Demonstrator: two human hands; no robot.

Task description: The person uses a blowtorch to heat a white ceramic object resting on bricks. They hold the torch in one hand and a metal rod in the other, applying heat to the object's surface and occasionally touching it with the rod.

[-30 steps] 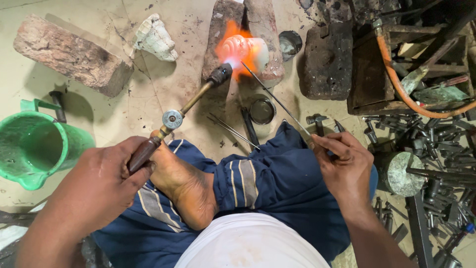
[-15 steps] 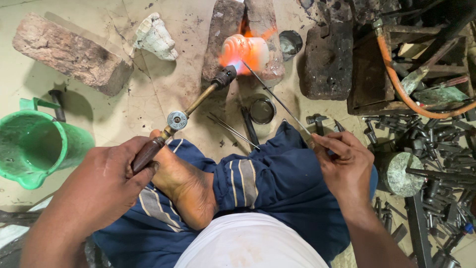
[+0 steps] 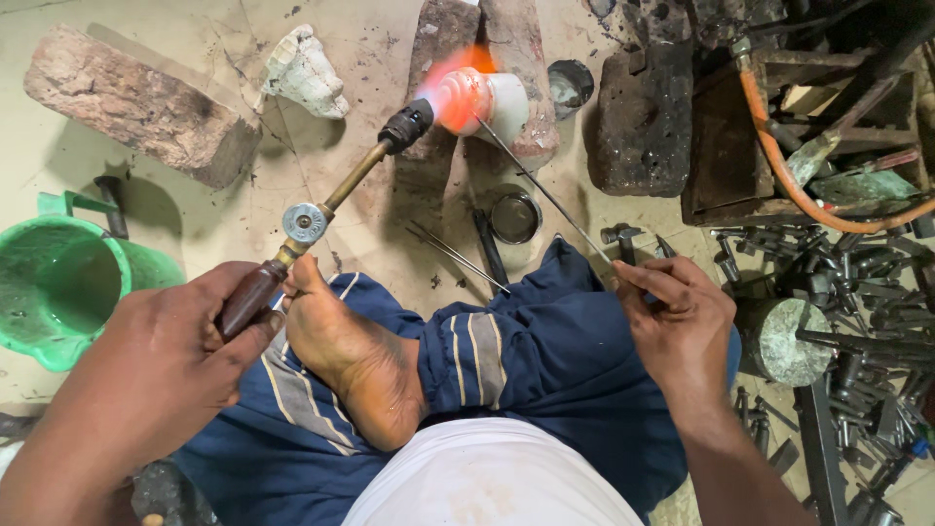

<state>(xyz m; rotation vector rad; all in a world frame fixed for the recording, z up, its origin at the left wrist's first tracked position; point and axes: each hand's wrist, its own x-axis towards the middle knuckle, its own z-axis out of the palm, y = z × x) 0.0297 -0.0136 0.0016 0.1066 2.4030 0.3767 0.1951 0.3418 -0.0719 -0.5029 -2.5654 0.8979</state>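
Observation:
My left hand (image 3: pixel 161 365) grips the dark wooden handle of a brass blowtorch (image 3: pixel 326 200). Its black nozzle points up and right, and an orange flame plays on a small white crucible-like block (image 3: pixel 492 102) resting on a brick (image 3: pixel 516 58). My right hand (image 3: pixel 677 317) pinches a long thin metal rod (image 3: pixel 541 185) whose far tip touches the glowing block. I sit cross-legged in blue striped cloth, one bare foot (image 3: pixel 346 356) lying just under the torch handle.
A green plastic bucket (image 3: pixel 58 282) stands at the left. A rough brick (image 3: pixel 136 102) and a white lump (image 3: pixel 302 73) lie at the back left. A small round tin (image 3: pixel 514 216), tweezers (image 3: pixel 456 255) and a heap of metal tools (image 3: pixel 847 292) with an orange hose (image 3: pixel 789 180) lie to the right.
The flame has shrunk from a wide blaze to a tighter glow on the white block. Both hands hold nearly the same places.

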